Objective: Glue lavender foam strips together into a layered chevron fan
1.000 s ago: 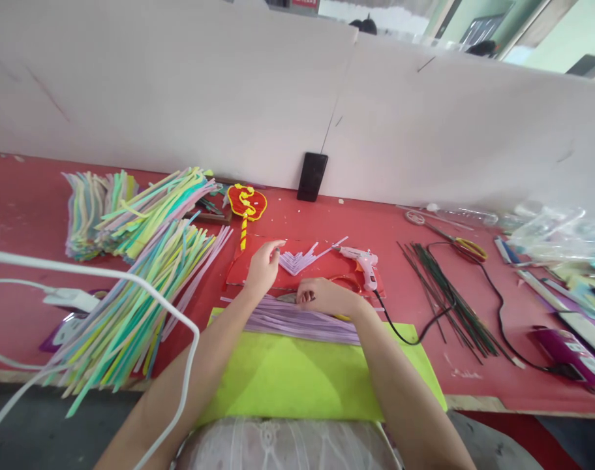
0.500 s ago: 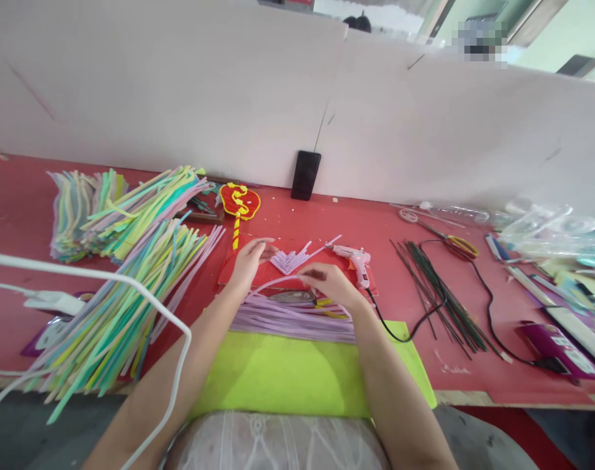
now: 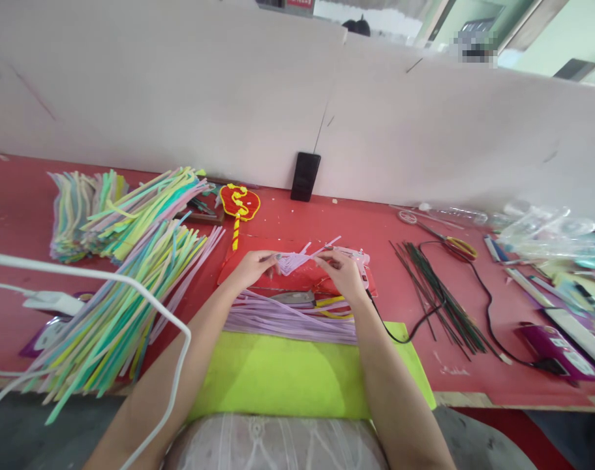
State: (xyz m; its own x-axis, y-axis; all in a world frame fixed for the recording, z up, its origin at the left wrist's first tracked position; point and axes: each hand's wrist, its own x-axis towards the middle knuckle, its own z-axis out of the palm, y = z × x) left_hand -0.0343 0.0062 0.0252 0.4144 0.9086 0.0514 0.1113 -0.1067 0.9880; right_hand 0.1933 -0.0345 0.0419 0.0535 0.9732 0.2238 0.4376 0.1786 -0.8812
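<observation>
A V-shaped piece of lilac pipe cleaners (image 3: 291, 263) lies over the red board in front of me, two loose ends pointing up to the right. My left hand (image 3: 254, 269) pinches its left edge between thumb and fingers. At its right side, my right hand (image 3: 341, 271) has thumb and fingertips closed on a lilac stem. Just beyond that hand is a pink glue gun (image 3: 362, 258), partly hidden. Below both hands runs a bundle of loose lilac pipe cleaners (image 3: 288, 321), with a grey-bladed, yellow-handled cutting tool (image 3: 292, 298) resting along it.
Multicoloured pipe cleaners (image 3: 126, 307) heap on the left, near a white cable (image 3: 145, 297). A red and yellow fan-shaped ornament (image 3: 239, 203) and a black phone (image 3: 306, 176) are at the back. Right are dark green stems (image 3: 439, 294), scissors (image 3: 458, 247) and a purple power strip (image 3: 556, 349).
My right hand has moved up and right from the lilac bundle to the V-shaped piece. The left hand has come down and its fingers have closed on the piece's left edge.
</observation>
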